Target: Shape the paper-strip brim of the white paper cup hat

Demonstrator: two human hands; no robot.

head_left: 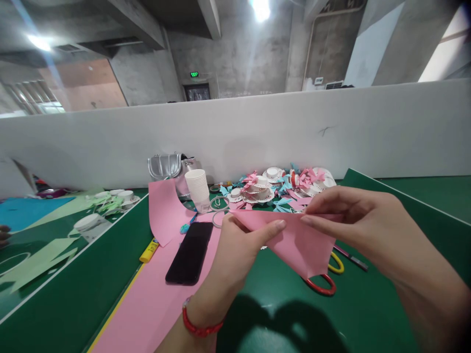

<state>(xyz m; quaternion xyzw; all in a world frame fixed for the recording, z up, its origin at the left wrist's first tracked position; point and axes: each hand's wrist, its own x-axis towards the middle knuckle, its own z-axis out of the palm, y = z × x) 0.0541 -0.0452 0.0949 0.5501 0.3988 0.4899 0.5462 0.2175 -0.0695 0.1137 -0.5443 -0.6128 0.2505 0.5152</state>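
Observation:
A pink paper piece is held up over the green table between both hands. My left hand, with a red bracelet on its wrist, pinches the paper's left part, thumb on top. My right hand pinches the top edge on the right, fingers pressed together. The paper hangs down in a point toward the scissors with red and yellow handles lying under it.
A black phone lies on a large pink sheet. Behind stand a stack of white paper cups, a silver bag, a yellow glue stick and decorated paper hats. Green paper scraps lie at left.

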